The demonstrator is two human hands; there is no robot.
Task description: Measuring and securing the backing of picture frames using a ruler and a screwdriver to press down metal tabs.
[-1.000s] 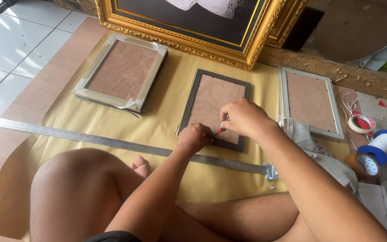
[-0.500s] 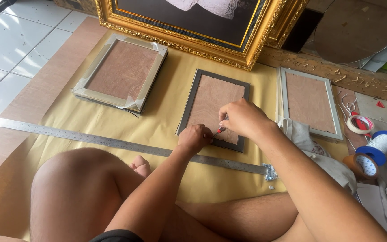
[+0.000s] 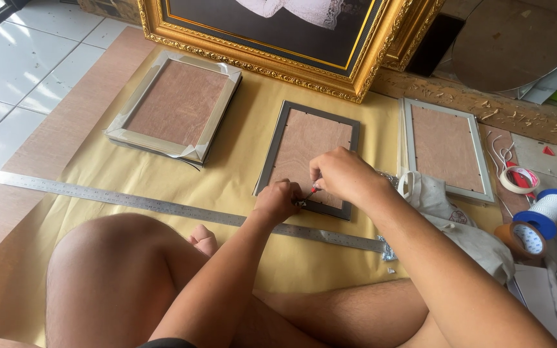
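Observation:
A dark-framed picture frame lies face down on yellow-brown paper, its brown backing board up. My left hand rests on the frame's near edge with fingers curled, pinching a small metal piece there. My right hand is closed around a small tool with a red tip, whose point meets the frame's near edge right beside my left fingers. The tool's body is hidden inside my fist.
A long steel ruler runs across the paper in front of my knees. Two silver frames lie face down, one left and one right. A large gilt frame leans behind. Tape rolls, a thread spool and cloth sit right.
My right hand has shifted very slightly over the frame's near edge; otherwise both hands stay where they were.

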